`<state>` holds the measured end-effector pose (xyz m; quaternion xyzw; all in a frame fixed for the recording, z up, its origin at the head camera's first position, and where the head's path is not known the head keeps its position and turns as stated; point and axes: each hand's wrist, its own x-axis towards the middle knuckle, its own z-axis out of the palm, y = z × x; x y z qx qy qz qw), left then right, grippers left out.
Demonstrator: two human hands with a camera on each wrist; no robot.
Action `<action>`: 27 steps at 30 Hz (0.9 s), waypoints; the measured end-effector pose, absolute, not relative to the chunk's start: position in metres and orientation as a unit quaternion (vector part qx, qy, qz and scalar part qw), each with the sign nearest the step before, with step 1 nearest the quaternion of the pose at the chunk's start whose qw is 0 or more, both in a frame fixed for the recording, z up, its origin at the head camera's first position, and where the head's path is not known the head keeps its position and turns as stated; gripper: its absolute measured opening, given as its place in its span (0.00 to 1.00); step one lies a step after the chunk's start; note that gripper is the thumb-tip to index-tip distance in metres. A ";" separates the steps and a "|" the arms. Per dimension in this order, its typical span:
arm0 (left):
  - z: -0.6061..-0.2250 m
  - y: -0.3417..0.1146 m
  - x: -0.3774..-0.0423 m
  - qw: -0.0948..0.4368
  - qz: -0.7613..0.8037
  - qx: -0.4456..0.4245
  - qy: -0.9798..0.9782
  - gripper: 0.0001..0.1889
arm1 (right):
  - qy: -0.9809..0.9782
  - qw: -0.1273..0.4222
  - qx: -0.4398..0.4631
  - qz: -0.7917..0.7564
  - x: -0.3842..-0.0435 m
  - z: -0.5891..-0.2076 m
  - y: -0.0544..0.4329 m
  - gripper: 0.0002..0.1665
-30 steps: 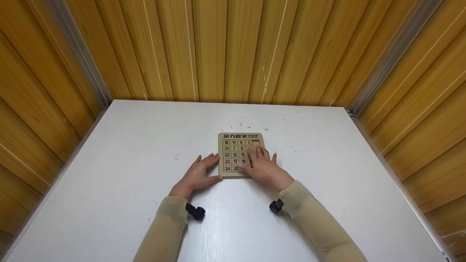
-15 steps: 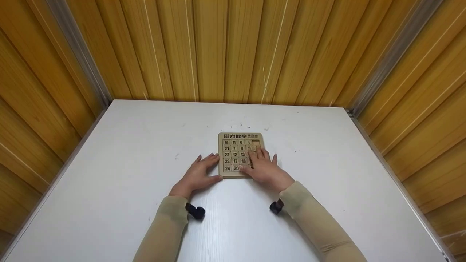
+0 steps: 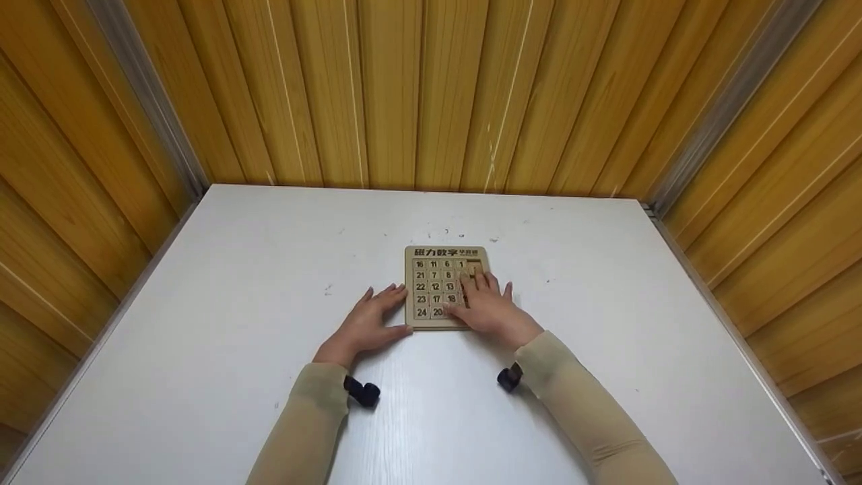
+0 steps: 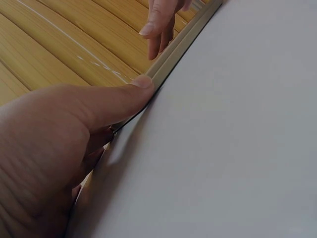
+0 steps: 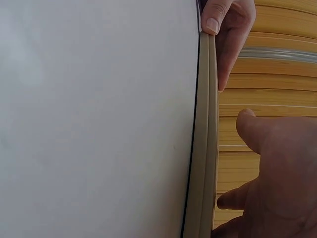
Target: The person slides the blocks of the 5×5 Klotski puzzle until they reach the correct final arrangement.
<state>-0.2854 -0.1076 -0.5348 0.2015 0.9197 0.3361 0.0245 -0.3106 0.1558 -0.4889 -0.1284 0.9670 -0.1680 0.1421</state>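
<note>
A beige wooden sliding number puzzle [image 3: 444, 324] lies flat on the white table in the head view. Black numbers mark its square tiles [image 3: 436, 287], and large characters run along its far border. At its left edge rests my left hand [image 3: 363, 329], fingers along the side and thumb against the near left corner. My right hand [image 3: 495, 313] lies over the right columns, fingers extended onto the tiles and hiding several of them. In the left wrist view my left thumb [image 4: 119, 101] touches the puzzle's near edge. The right wrist view shows my right hand [image 5: 285, 168] above the tile side.
The white table [image 3: 269, 269] has small dark specks near the puzzle. Yellow wood-look panels [image 3: 390, 94] stand behind and at both sides, with grey metal posts [image 3: 151, 101] at the corners. A black wrist camera [image 3: 363, 392] sits at each sleeve cuff.
My right fingers have shifted slightly over the tiles of the right columns near the far right corner. My left hand and the puzzle have stayed in place.
</note>
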 end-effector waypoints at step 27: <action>-0.534 -0.108 -0.284 0.020 0.341 0.209 0.916 0.42 | 0.970 0.143 -0.124 -0.153 -0.327 -0.491 0.152 0.55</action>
